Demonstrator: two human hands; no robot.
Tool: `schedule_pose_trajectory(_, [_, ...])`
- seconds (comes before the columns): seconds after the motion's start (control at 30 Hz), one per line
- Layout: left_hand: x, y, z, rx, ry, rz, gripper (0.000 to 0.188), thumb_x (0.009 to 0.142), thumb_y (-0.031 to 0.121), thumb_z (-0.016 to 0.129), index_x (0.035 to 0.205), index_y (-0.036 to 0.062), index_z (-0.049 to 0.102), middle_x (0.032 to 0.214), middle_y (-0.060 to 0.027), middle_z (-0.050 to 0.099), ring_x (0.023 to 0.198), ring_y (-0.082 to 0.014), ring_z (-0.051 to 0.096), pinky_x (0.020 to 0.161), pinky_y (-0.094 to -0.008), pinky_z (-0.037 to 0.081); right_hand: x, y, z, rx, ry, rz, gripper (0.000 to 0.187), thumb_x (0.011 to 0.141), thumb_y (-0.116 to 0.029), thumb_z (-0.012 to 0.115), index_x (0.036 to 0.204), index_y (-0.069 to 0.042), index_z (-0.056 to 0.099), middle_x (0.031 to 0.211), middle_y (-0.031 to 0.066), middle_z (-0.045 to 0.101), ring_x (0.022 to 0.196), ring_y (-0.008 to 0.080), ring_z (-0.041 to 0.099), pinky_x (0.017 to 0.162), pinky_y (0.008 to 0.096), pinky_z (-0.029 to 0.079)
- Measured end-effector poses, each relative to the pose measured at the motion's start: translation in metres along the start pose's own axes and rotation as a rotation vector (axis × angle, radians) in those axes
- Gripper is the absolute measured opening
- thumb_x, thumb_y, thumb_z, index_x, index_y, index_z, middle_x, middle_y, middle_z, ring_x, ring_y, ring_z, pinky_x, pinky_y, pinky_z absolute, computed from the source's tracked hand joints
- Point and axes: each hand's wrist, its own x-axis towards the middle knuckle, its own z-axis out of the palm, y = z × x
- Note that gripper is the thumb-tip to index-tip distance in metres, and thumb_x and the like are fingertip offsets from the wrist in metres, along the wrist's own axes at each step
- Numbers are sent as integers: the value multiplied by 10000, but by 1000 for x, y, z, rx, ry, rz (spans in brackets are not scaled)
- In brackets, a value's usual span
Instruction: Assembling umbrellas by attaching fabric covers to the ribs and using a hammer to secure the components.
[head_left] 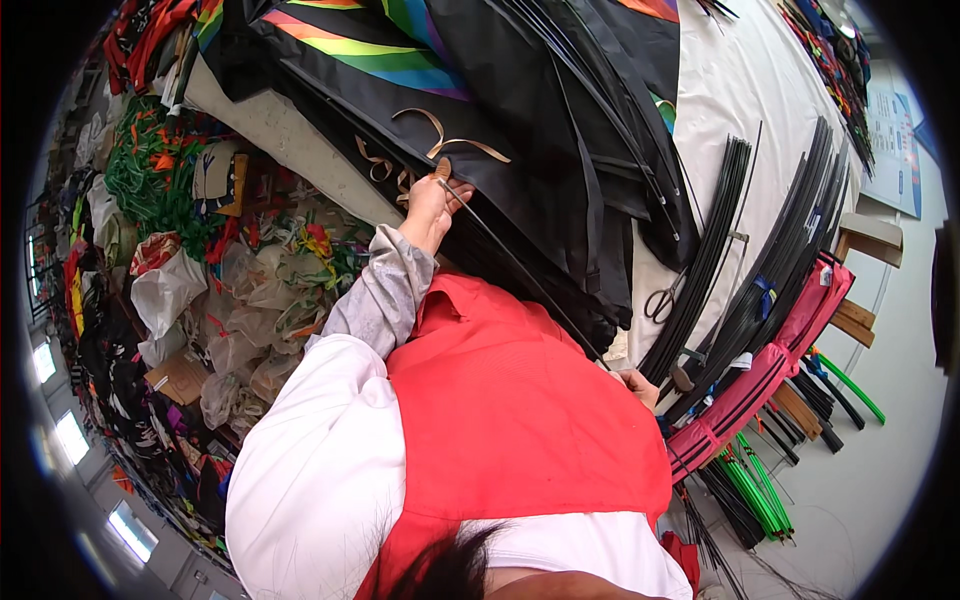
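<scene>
My left hand [432, 205] reaches forward and pinches the upper end of a thin black rod [520, 270] against a pile of black kite fabric [540, 150] with rainbow stripes. The rod runs diagonally down to my right hand [640, 386], which shows only partly past my red vest and seems closed on the rod's lower end. Curled tan strips [440, 140] lie on the fabric just above my left hand.
Bundles of long black rods [715, 250] and scissors [660, 300] lie on the white table [740, 80] at the right. A pink bag [775, 360] and green rods [760, 490] sit lower right. Plastic bags of colourful pieces [240, 300] fill the left.
</scene>
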Motion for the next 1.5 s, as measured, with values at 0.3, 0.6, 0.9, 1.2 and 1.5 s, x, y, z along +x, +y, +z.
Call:
schedule_pose_trajectory(0.3, [-4, 3, 2, 137, 0, 44, 381, 927, 351, 645, 952, -19, 555, 739, -114, 645, 576, -196, 657, 479, -229, 532, -4, -17, 0, -28, 48, 47, 166, 869, -133, 686, 804, 20, 683, 613, -16, 566, 554, 72, 436, 526, 207, 361])
schedule_pose_trajectory(0.6, [-15, 13, 9, 363, 30, 112, 356, 947, 309, 620, 874, -36, 570, 702, -121, 638, 513, -192, 642, 434, -224, 500, -5, -28, -2, -84, 71, -77, 131, 866, -103, 681, 813, 17, 686, 637, -16, 588, 560, 62, 441, 517, 194, 353])
schedule_pose_trajectory(0.9, [-25, 23, 12, 465, 31, 141, 301, 923, 261, 648, 849, -21, 572, 672, -108, 624, 526, -188, 648, 437, -209, 485, 25, -9, -12, 27, -79, 15, 151, 856, -116, 655, 782, 15, 668, 593, 8, 573, 538, 87, 465, 524, 214, 362])
schedule_pose_trajectory(1.2, [-31, 42, 43, 525, -12, 220, 281, 893, 217, 673, 818, -35, 574, 653, -105, 622, 484, -177, 606, 447, -223, 476, 91, -90, 102, -94, -20, -432, 216, 795, -156, 713, 910, 9, 633, 744, 50, 652, 640, 163, 533, 612, 271, 419])
schedule_pose_trajectory(1.5, [-22, 45, 114, 649, 31, 583, 241, 868, 178, 659, 755, -31, 616, 621, -75, 593, 455, -146, 514, 454, -247, 430, 90, -64, 79, 47, 185, -190, 251, 796, -181, 727, 674, 7, 613, 600, 35, 570, 555, 144, 462, 561, 269, 404])
